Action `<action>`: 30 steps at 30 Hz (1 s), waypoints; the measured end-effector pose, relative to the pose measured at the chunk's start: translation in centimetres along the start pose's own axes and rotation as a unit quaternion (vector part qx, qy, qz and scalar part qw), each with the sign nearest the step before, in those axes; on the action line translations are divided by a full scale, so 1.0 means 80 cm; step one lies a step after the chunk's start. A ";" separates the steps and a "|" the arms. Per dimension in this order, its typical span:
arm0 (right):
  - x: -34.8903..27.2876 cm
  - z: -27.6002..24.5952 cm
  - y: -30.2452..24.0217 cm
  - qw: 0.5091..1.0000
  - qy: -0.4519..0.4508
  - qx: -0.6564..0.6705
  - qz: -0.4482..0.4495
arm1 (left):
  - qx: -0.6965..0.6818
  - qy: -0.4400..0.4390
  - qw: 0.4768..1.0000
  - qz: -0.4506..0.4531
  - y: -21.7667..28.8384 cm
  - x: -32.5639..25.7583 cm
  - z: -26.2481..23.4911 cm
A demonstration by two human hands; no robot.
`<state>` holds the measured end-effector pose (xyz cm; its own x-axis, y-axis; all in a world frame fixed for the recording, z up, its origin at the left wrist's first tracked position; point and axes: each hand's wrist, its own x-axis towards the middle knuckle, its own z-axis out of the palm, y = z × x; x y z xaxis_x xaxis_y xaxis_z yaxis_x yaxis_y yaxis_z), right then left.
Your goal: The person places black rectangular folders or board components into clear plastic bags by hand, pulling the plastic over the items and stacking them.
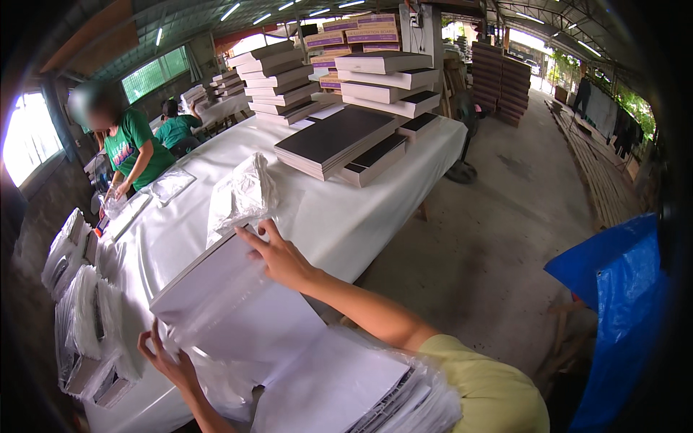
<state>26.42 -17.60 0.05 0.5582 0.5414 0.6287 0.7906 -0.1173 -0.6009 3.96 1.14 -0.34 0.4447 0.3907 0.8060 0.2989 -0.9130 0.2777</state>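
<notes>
A white board (231, 289), or a thin stack of boards, is tilted up in front of me, with clear plastic (209, 317) over part of its face. My right hand (278, 254) grips its far right corner, thumb and fingers bent around the edge. At the near left corner, my left hand (172, 364) has its fingers curled at the edge, partly hidden by board and plastic. Below lies a pile of plastic-sleeved white boards (332, 382) against my body. Just past my right hand, a heap of clear plastic bags (242, 195) rests on the table.
The table (339, 238) has a white plastic cover. Black-topped board stacks (339, 141) stand at its far end, with cartons (354, 36) behind. Bagged bundles (90, 332) line the left edge. A person in green (133, 148) handles plastic there. A blue tarp (621, 289) hangs at right.
</notes>
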 end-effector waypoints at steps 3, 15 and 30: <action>-0.036 -0.014 -0.011 0.997 0.012 0.061 -0.035 | -0.006 0.014 1.000 -0.007 0.008 -0.025 -0.013; -0.081 -0.137 -0.060 0.956 -0.084 0.262 0.102 | -0.474 -0.301 0.793 -0.235 0.016 -0.026 -0.123; -0.275 0.062 0.196 0.717 -0.183 0.414 0.530 | -0.494 -0.322 0.655 -0.472 -0.135 -0.334 0.096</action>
<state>25.27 -27.23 -25.70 0.5120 0.7136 -0.4782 -0.5344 -0.1713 -0.8277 -4.67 1.45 -28.88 0.8144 0.5142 -0.2690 0.1475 0.2649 0.9529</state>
